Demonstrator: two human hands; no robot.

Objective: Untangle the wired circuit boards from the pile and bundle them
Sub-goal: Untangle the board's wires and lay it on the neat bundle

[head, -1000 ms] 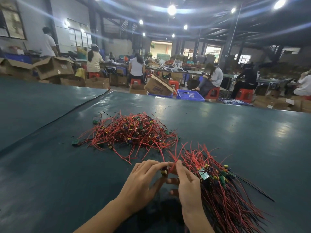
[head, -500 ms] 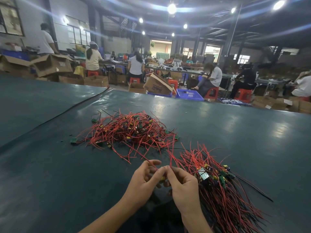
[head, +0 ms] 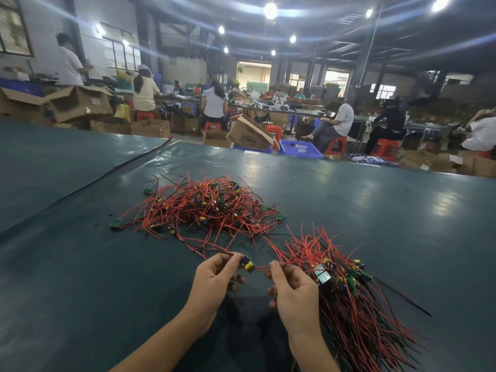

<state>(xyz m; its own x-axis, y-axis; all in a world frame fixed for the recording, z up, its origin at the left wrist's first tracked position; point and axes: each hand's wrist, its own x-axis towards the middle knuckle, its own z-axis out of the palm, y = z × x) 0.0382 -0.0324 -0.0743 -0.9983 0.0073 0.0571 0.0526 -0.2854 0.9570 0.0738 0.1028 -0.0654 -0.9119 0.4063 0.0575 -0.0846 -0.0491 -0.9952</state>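
At the far left, behind the bench (head: pixel 67 264), open cardboard boxes (head: pixel 77 103) stand on the floor. On the dark green cover of the bench, one small green board (head: pixel 115 223) lies alone at the left edge of the tangled pile of wired circuit boards (head: pixel 204 208). This pile sits in the middle of the bench, a little away from me. Its wires are mostly red and cross in all directions, and small boards with yellow and dark blue parts are mixed inside it.

Nearer to me, my left hand (head: pixel 214 280) is lifted just above the bench. Its thumb and fingers pinch one circuit board (head: pixel 247 263), which carries a yellow part and a dark blue part. From this board a red wire (head: pixel 264 267) runs to the right, into my right hand (head: pixel 295 291), which pinches it between the thumb and the forefinger. The two hands are apart, with only a short gap between them, and each one is clamped on its own piece.

Just beside my right hand, to the right, lies the bundle (head: pixel 357 318). Its boards are gathered together near my fingers, and its red and black wires lie mostly side by side, spreading toward the lower right.

Behind the bench, more to the right, a blue crate (head: pixel 300 149) stands on the floor, and people (head: pixel 341 119) sit on red stools (head: pixel 335 145) at long tables.
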